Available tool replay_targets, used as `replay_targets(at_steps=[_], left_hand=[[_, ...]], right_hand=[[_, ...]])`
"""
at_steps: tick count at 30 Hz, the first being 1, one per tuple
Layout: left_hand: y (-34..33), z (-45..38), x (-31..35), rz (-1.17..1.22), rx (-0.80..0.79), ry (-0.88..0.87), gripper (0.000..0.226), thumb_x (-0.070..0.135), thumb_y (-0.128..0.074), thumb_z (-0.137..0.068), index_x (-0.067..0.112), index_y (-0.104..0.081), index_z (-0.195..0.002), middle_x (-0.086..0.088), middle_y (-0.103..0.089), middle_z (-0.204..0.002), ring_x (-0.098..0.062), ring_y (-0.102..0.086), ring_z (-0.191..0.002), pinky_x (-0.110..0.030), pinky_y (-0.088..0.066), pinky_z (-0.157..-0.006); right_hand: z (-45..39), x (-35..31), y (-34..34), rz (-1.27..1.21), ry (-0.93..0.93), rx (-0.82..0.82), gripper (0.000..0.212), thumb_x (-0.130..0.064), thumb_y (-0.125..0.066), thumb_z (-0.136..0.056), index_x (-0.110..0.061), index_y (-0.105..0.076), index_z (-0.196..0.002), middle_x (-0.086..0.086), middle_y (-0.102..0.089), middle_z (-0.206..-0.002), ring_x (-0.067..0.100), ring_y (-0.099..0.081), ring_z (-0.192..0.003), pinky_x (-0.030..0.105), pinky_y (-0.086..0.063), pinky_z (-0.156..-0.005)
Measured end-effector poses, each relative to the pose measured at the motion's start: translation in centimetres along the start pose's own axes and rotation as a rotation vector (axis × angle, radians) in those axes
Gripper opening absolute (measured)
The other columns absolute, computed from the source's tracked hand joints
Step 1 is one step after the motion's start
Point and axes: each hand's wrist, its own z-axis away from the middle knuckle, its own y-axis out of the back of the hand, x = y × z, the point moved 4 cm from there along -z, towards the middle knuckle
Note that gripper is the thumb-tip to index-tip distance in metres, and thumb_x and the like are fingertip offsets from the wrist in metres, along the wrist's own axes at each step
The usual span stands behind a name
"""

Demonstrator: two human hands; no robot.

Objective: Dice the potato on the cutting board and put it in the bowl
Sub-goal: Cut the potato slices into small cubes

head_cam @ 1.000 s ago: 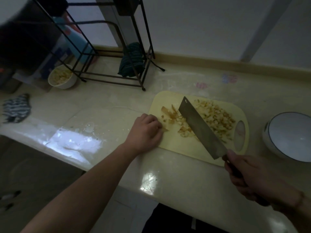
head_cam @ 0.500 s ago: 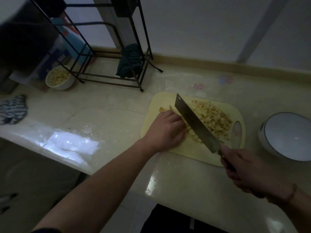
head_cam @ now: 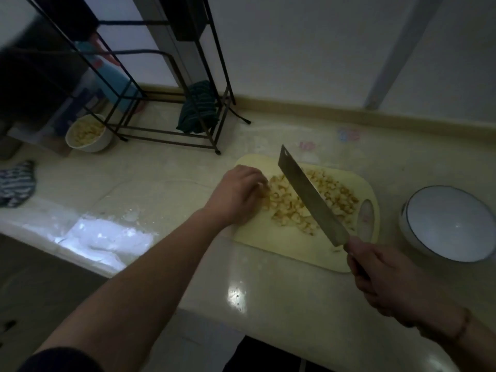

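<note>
Right grip: right hand [head_cam: 386,280] is wrapped tight round the handle of the cleaver [head_cam: 311,197], near the front right corner of the board [head_cam: 271,237].
Left grip: left hand [head_cam: 236,196] is curled, knuckles up, fingertips bunched on the left edge of the dice [head_cam: 295,202]; I cannot tell whether anything is pinched between them.
Cleaver: blade runs on a slant from the handle up and away to the left, tip raised over the far edge of the board; it crosses above the heap.
Dice: small pale-yellow potato cubes with brownish edges, heaped over the middle and right of the board, on both sides of the blade.
Board: pale yellow, rounded corners, an oval handle slot at its right end; lies flat on the bench [head_cam: 166,183], near the front edge.
Bowl: bowl [head_cam: 451,224], white with a dark rim line, sits on the bench just right of the board, tilted toward me, inside bare.
Far bowl: second bowl [head_cam: 88,132], at far left beside the rack [head_cam: 171,76], holds pale cut pieces.
Rack: black wire frame standing at the back of the bench, a dark striped cloth [head_cam: 198,108] hanging at its foot.
Rag: striped rag [head_cam: 16,183] lies at the left end of the bench.
Light: room is dim; a bright patch glares off the bench's front edge.
</note>
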Motion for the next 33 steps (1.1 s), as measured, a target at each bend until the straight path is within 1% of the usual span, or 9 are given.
replay_targets(at_steps=[2,6,12,15,18,21,24,28,33], left_hand=[[1.2,-0.2,-2.3,-0.036,-0.059,0.113,0.032,0.01,-0.057,-0.092,0.011,-0.068,-0.123,-0.009,-0.066,-0.124,-0.028,-0.056,-0.114,-0.041,-0.045,-0.101],[1.8,-1.4,-2.4,-0.122,-0.254,-0.06,0.027,0.012,-0.067,-0.092,0.01,-0.072,-0.118,-0.008,-0.07,-0.117,-0.027,-0.061,-0.104,-0.035,-0.048,-0.091],[1.6,-1.3,-2.4,-0.142,-0.173,-0.074,0.023,0.013,-0.074,-0.085,0.009,-0.077,-0.107,-0.009,-0.072,-0.103,-0.03,-0.062,-0.088,-0.042,-0.054,-0.077],[1.9,0.2,-3.0,-0.082,-0.154,0.039,0.024,0.012,-0.071,-0.088,0.008,-0.074,-0.111,-0.01,-0.07,-0.105,-0.028,-0.061,-0.092,-0.043,-0.053,-0.082],[3.0,2.1,-3.5,0.01,-0.075,0.32,0.028,0.017,-0.062,-0.096,0.012,-0.065,-0.124,-0.002,-0.064,-0.108,-0.019,-0.057,-0.101,-0.035,-0.049,-0.091],[3.0,4.7,-2.8,0.147,-0.03,0.527,0.042,0.023,-0.059,-0.099,0.022,-0.05,-0.139,0.003,-0.062,-0.102,-0.015,-0.06,-0.094,-0.031,-0.051,-0.087],[2.1,7.0,-1.8,0.199,0.013,0.579,0.047,0.024,-0.06,-0.098,0.022,-0.047,-0.143,0.001,-0.066,-0.093,-0.02,-0.065,-0.088,-0.032,-0.052,-0.083],[1.0,7.7,-2.0,0.16,0.007,0.634,0.036,0.028,-0.055,-0.101,0.018,-0.059,-0.135,-0.006,-0.071,-0.109,-0.024,-0.066,-0.099,-0.033,-0.052,-0.088],[0.3,7.9,-2.4,0.093,-0.059,0.614,0.036,0.032,-0.049,-0.102,0.019,-0.057,-0.135,-0.011,-0.073,-0.107,-0.031,-0.066,-0.098,-0.039,-0.053,-0.083]], right_hand=[[-0.1,0.1,-0.6,-0.062,-0.012,-0.008,0.052,-0.06,-0.041,-0.087,-0.013,-0.043,-0.065,0.001,-0.028,-0.051,0.014,-0.021,-0.04,0.018,-0.019,-0.043],[0.0,0.2,-1.5,-0.199,-0.053,-0.007,0.051,-0.059,-0.043,-0.085,-0.014,-0.04,-0.063,0.006,-0.022,-0.055,0.013,-0.015,-0.045,0.028,-0.011,-0.048],[-0.6,-0.1,-2.6,-0.21,-0.028,-0.007,0.049,-0.056,-0.041,-0.09,-0.016,-0.039,-0.061,0.007,-0.024,-0.055,0.013,-0.018,-0.044,0.027,-0.012,-0.047],[-1.1,-0.2,-3.7,-0.219,-0.012,-0.039,0.05,-0.057,-0.04,-0.09,-0.018,-0.038,-0.058,0.006,-0.025,-0.054,0.013,-0.02,-0.042,0.024,-0.015,-0.045],[-1.3,-0.1,-4.6,-0.245,-0.03,-0.057,0.05,-0.057,-0.041,-0.091,-0.017,-0.038,-0.061,0.007,-0.023,-0.054,0.012,-0.019,-0.041,0.023,-0.015,-0.046],[-1.6,0.2,-5.7,-0.241,-0.037,-0.059,0.05,-0.054,-0.04,-0.093,-0.014,-0.037,-0.063,0.006,-0.026,-0.051,0.011,-0.021,-0.039,0.02,-0.017,-0.045],[-2.0,0.6,-7.2,-0.202,-0.033,-0.056,0.05,-0.052,-0.039,-0.094,-0.013,-0.038,-0.063,0.004,-0.029,-0.049,0.011,-0.023,-0.037,0.016,-0.019,-0.042],[-2.7,0.8,-8.3,-0.175,-0.031,-0.043,0.047,-0.051,-0.04,-0.094,-0.013,-0.041,-0.066,0.005,-0.031,-0.051,0.012,-0.024,-0.039,0.015,-0.02,-0.041],[-3.5,0.7,-8.4,-0.172,-0.057,-0.047,0.048,-0.055,-0.042,-0.092,-0.015,-0.04,-0.065,0.005,-0.029,-0.052,0.012,-0.024,-0.041,0.016,-0.019,-0.043]])
